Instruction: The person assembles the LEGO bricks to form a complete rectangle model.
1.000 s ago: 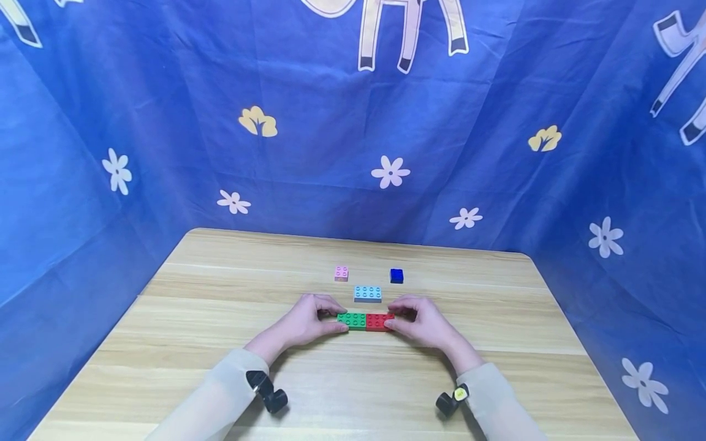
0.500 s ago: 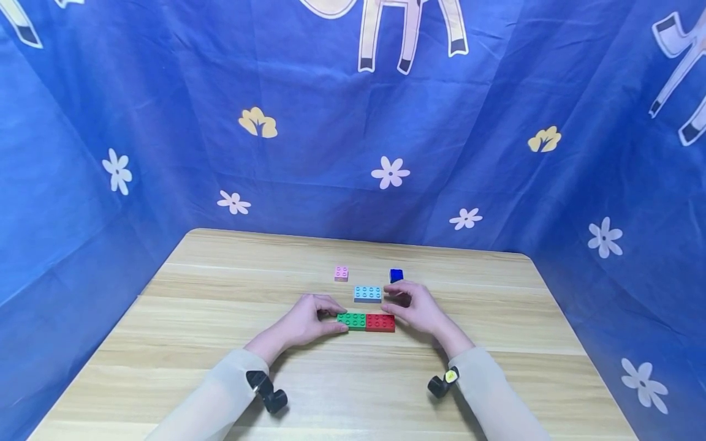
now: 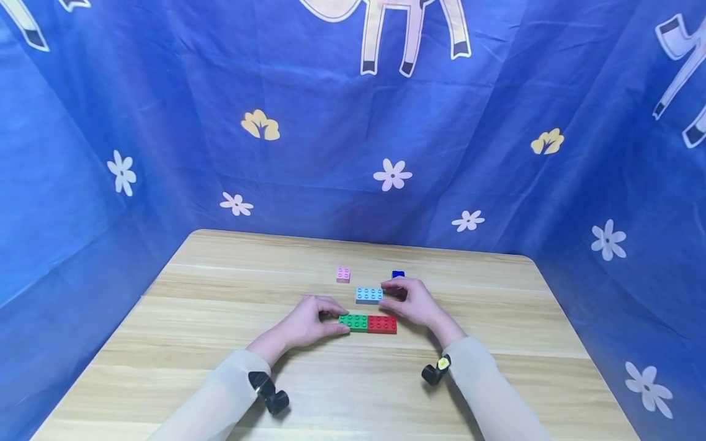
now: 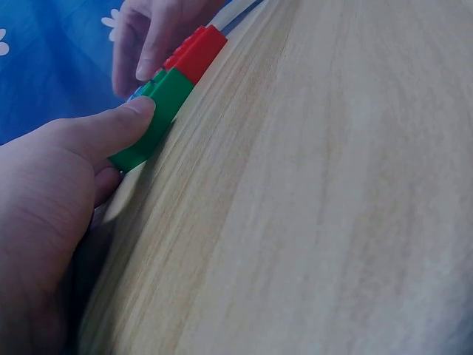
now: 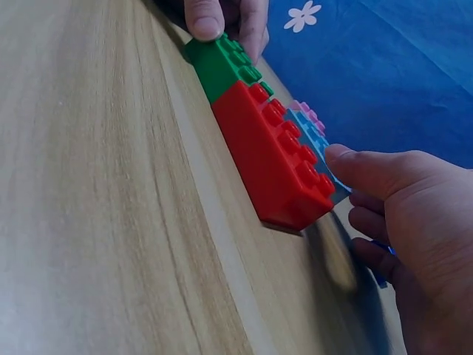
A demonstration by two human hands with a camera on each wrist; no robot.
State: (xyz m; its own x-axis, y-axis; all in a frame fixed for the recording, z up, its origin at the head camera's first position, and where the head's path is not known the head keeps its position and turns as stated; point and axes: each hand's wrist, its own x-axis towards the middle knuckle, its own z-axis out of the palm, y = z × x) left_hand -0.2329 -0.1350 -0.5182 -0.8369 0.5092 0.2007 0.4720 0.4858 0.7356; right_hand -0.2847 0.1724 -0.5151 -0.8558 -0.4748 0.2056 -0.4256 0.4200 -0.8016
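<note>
While 5 bricks [image 3: 353, 323] dot the wooden table [image 3: 358, 380], blue flowered cloth [image 3: 325, 159] hangs behind.

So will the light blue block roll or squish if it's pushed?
The light blue block probably won't roll, since its sides look flat. It's likely stiff, like hard plastic, with its crisp edges. It lies low and wide, so it probably won't tip easily.

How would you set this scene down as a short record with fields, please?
Left hand: grip on the green brick
Right hand: at the right end of the light blue brick; firm grip unclear
Front row: green brick and red brick, end to end
Behind row: light blue brick
Farthest back: pink brick left; dark blue brick right, partly hidden
Surface: wood-grain table
</note>
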